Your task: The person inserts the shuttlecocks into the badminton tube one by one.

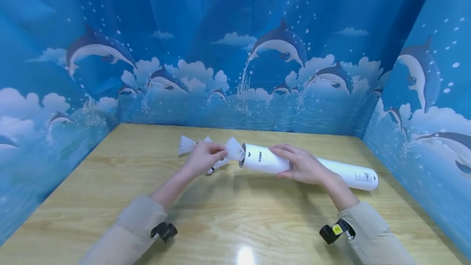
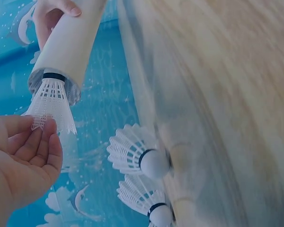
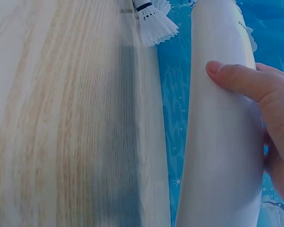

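Observation:
My left hand (image 1: 204, 158) pinches the feathered skirt of a white shuttlecock (image 1: 234, 149) between thumb and fingers. In the left wrist view, the cork end of that shuttlecock (image 2: 52, 97) is inside the open mouth of a white tube (image 2: 68, 47), with its dark band at the rim. Across the tube's middle, my right hand (image 1: 303, 165) grips it, thumb on the near side in the right wrist view. The tube (image 1: 342, 171) lies slantwise, its mouth end raised off the table and facing left. Whatever is deeper inside the tube is hidden.
Several loose shuttlecocks lie on the wooden table (image 1: 235, 216) just behind and beside my left hand, among them one at the left (image 1: 186, 145) and one near the tube's mouth (image 1: 220, 164). A blue dolphin-print curtain (image 1: 206, 72) encloses the back and sides.

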Tool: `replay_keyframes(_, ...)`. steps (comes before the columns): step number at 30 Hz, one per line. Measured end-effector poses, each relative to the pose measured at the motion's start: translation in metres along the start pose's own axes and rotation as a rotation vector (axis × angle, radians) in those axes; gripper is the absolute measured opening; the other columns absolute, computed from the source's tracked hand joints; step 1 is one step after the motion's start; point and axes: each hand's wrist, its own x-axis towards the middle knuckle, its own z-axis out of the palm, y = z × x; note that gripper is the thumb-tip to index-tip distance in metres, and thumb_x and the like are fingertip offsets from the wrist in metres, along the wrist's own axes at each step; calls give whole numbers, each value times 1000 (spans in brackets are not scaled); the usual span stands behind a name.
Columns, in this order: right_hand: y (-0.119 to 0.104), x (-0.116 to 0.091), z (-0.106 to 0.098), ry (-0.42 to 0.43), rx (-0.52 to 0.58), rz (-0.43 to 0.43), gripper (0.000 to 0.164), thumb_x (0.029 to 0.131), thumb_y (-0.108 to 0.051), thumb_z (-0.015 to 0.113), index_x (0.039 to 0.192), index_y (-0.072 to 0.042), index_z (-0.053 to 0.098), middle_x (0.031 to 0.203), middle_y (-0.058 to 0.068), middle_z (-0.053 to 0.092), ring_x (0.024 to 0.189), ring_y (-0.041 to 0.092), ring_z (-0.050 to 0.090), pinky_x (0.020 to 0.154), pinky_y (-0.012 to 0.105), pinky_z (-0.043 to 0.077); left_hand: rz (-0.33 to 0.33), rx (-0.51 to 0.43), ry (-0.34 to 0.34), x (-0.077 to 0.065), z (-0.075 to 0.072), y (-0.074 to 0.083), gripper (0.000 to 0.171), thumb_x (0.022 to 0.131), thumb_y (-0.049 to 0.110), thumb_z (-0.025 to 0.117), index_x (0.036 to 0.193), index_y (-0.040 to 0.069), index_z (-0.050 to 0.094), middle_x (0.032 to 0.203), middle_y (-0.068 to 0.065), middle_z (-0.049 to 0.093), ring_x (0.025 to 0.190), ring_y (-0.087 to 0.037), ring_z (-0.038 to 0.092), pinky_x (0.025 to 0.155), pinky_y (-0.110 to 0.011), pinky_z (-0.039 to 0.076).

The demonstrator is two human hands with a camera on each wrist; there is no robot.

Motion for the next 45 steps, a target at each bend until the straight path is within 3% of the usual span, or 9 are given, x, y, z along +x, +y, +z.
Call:
replay_keyframes(4,1,1,-1,4,6,8,77,69,-24,82,137,-15,46,132,10,50,110,32,53,82,47,48,-6,2,-23,1,6,3,19,90,16,61,102,5,71,90,-6,68,69,-16,60,57,-27,46)
replay_keyframes(8,1,2,-1,10,4,-2,76,69,-24,82,135,-14,48,131,10,50,110,32,53,82,47,49,20,28,-32,2,10,5,20,90,15,60,102,4,70,94,-8,69,79,-15,63,67,-27,50)
replay_keyframes(15,1,3,-4,2,-7,14,78,68,-24,82,137,-14,46,132,10,49,109,33,53,82,48,48,-22,44,-34,7,15,10,21,91,16,60,106,4,69,93,-7,70,79,-18,65,63,-27,51)
replay_keyframes(23,3,3,-3,7,-12,11,79,69,-24,82,137,-15,45,132,10,49,110,32,53,83,48,48,-15,44,-4,9,20,11,15,88,12,63,98,2,70,84,-5,69,75,-17,65,63,-27,51)
replay_keyframes(30,3,2,-2,11,-12,18,77,70,-24,81,138,-15,45,133,10,49,110,32,53,82,48,48,13,10,41,9,25,12,12,88,8,62,96,2,68,86,-7,69,74,-14,65,63,-25,52)
replay_keyframes(37,5,2,-1,26,-17,7,76,69,-25,82,136,-14,47,130,9,51,109,31,54,82,46,48,52,23,39,10,29,15,13,88,6,61,97,0,69,90,-12,69,76,-19,67,60,-24,52)
replay_keyframes(45,6,2,1,20,-16,15,76,70,-26,81,137,-15,46,131,9,50,110,31,53,82,46,48,45,25,47,10,33,16,12,88,6,62,96,1,70,91,-12,69,76,-19,67,60,-23,52)
